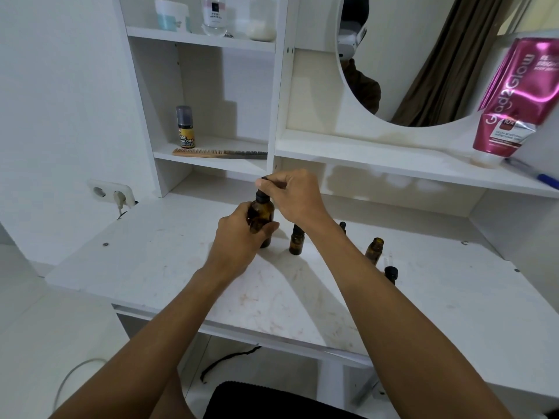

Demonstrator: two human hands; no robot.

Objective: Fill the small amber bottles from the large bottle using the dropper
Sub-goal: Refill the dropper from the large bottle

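Note:
The large amber bottle (pixel 261 214) stands on the white desk (pixel 169 267). My left hand (pixel 239 237) grips its body from the near side. My right hand (pixel 292 196) pinches the black dropper bulb (pixel 263 180) that sits in the bottle's neck. To the right stands a small amber bottle (pixel 295 241) with a black top. Farther right, an open small amber bottle (pixel 374 251) stands uncapped. A black dropper cap (pixel 390 273) lies just in front of it. Another black-capped small bottle (pixel 342 226) is mostly hidden behind my right forearm.
A shelf unit rises behind the desk, holding a comb (pixel 219 153) and a yellow-labelled bottle (pixel 185 128). A pink tube (pixel 514 101) and a blue pen (pixel 541 176) lie on the ledge under the round mirror (pixel 423 55). A wall socket (pixel 112 193) is at the left.

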